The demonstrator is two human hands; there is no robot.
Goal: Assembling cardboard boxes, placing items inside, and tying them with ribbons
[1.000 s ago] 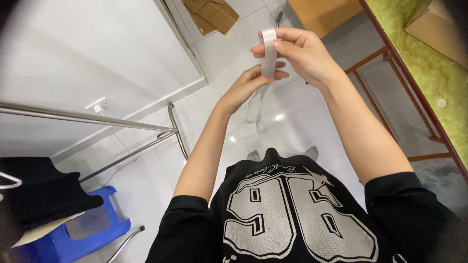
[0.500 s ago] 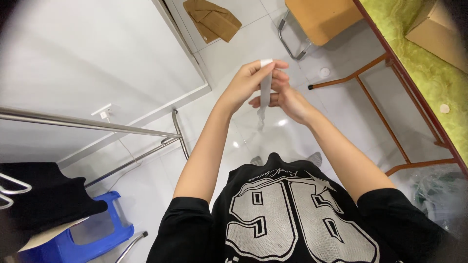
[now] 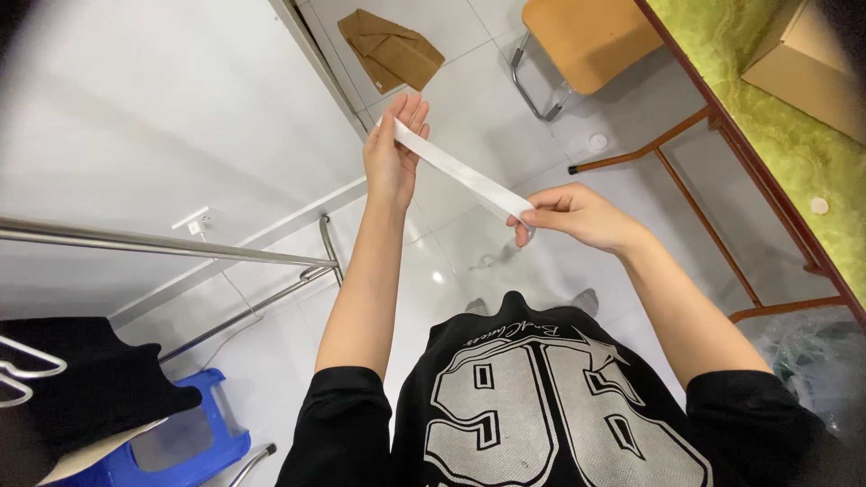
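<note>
While the white tiled floor (image 3: 505, 36) fills the view below, a green-topped table (image 3: 794, 144) on reddish metal legs runs down the edge from one to four o'clock, a cardboard box (image 3: 812, 63) sitting on it. At nine o'clock a metal clothes rail (image 3: 162, 243) crosses, with a dark garment (image 3: 90, 397) hanging at eight and a blue plastic stool (image 3: 194, 446) beneath it. Up at one o'clock stands a wooden-seated chair (image 3: 586, 36), and at twelve a folded brown cloth (image 3: 392, 50) lies on the tiles. Now the hands: the left hand (image 3: 392, 149) is raised at twelve, fingers closed on one end of a white strip (image 3: 460, 171), pinched against the palm side. The right hand (image 3: 577, 216), at two o'clock from centre, has thumb and forefinger clamped on the other end. The strip is stretched taut between them, slanting down from left to right, in mid-air above the floor.
</note>
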